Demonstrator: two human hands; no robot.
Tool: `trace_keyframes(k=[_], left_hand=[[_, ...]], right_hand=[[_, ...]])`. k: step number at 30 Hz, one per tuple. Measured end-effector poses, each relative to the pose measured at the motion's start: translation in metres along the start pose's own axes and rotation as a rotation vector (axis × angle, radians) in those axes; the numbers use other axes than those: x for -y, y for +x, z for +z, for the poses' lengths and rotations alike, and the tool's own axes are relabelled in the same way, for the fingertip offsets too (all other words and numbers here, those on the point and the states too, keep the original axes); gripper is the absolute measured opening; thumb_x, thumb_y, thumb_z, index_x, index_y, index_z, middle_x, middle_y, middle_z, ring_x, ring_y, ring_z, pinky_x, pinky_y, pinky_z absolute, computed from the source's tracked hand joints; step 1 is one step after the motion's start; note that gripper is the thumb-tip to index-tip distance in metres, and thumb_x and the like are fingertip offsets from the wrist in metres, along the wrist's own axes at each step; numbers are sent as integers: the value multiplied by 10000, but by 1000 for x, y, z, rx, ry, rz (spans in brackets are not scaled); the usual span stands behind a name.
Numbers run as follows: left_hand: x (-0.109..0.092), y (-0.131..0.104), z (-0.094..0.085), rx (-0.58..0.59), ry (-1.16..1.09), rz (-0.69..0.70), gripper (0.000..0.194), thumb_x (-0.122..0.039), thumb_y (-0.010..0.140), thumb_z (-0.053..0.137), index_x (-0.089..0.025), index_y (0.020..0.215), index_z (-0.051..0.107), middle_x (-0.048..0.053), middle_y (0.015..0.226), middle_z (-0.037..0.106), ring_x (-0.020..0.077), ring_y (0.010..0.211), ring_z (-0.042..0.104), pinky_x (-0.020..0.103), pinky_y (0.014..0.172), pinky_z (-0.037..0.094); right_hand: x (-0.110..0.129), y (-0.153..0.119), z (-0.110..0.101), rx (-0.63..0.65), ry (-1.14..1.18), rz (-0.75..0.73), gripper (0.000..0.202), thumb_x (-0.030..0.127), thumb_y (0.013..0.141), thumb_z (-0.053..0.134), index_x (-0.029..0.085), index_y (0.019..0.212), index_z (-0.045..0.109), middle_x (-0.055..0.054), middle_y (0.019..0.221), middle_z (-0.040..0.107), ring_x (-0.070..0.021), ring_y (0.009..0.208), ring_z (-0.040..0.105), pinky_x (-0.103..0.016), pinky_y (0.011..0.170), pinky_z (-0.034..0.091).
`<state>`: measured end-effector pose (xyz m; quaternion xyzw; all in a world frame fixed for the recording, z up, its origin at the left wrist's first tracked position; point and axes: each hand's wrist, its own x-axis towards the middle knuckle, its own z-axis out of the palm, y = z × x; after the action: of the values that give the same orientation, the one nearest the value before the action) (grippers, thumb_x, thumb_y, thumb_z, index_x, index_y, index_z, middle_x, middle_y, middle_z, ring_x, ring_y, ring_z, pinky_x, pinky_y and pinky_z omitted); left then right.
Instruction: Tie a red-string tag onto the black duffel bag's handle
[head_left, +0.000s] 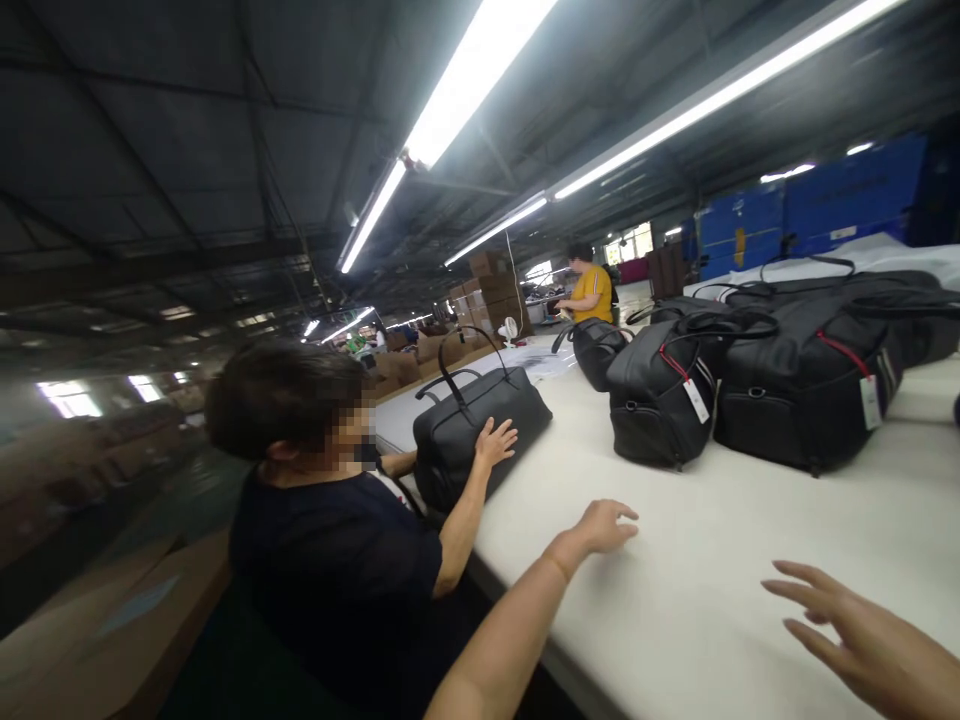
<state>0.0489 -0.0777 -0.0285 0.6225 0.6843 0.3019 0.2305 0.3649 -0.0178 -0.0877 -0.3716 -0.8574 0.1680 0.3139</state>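
Over the white tabletop point(697, 570) hangs my left hand point(606, 527), its fingers apart and holding nothing. My right hand point(847, 620) is at the lower right, fingers spread, with nothing in it. Beyond both hands stands a black duffel bag point(652, 410) with a red strap and a white tag point(696, 400). A larger black bag point(787, 390) of the same sort is to its right, also tagged. Neither hand touches a bag. To the left, a co-worker's hand point(495, 443) rests on another black duffel bag point(480, 410) whose handle stands up.
The co-worker in a dark shirt point(322, 570) stands close at my left, along the table edge. More black bags point(596, 350) are farther back. A person in a yellow shirt point(592, 290) is behind the table. Cardboard boxes point(480, 300) and blue panels point(847, 205) fill the background.
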Motion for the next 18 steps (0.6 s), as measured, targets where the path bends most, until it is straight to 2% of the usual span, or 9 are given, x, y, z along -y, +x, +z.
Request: trace_keyframes(k=[2, 4, 8, 11, 14, 18], left_hand=[[-4, -38, -21, -47, -7, 54, 263, -206, 769, 648, -202, 1014, 743, 72, 1170, 701, 233, 1112, 638, 371, 999, 506], [-10, -73, -41, -129, -8, 96, 273, -209, 789, 617, -194, 1033, 737, 80, 1206, 684, 222, 1127, 629, 356, 968, 527], [-18, -129, -79, -319, 8, 137, 281, -167, 807, 566, -195, 1033, 730, 85, 1183, 691, 213, 1095, 641, 362, 931, 552], [-20, -163, -103, -442, 32, 144, 282, -143, 811, 552, -182, 1029, 727, 99, 1142, 705, 220, 1058, 654, 382, 916, 559], [-21, -191, -115, -519, 54, 137, 282, -136, 816, 543, -166, 1031, 723, 113, 1121, 709, 220, 1031, 665, 387, 902, 566], [-13, -212, -112, -561, 65, 115, 284, -115, 799, 540, -165, 1004, 731, 112, 1087, 720, 219, 1027, 671, 370, 870, 580]], right_hand=[[15, -17, 9, 115, 67, 42, 422, 574, 749, 499, 344, 975, 771, -44, 1243, 630, -298, 905, 689, -405, 760, 599], [23, -37, 22, 132, 128, 99, 451, 563, 755, 482, 307, 982, 776, -69, 1229, 637, -285, 857, 700, -395, 765, 604], [30, -74, 43, -12, 146, 105, 437, 519, 781, 440, 276, 900, 784, -72, 1147, 677, -319, 1027, 655, -453, 911, 556], [36, -92, 41, -56, 183, 142, 418, 501, 762, 434, 289, 860, 781, -52, 1106, 692, -329, 1042, 645, -489, 953, 522], [43, -103, 30, -67, 255, 218, 374, 514, 758, 465, 309, 835, 768, -47, 1058, 708, -331, 1009, 655, -469, 921, 530], [46, -114, 19, -67, 312, 286, 354, 536, 804, 470, 339, 864, 758, -43, 1059, 708, -324, 1008, 651, -444, 877, 528]])
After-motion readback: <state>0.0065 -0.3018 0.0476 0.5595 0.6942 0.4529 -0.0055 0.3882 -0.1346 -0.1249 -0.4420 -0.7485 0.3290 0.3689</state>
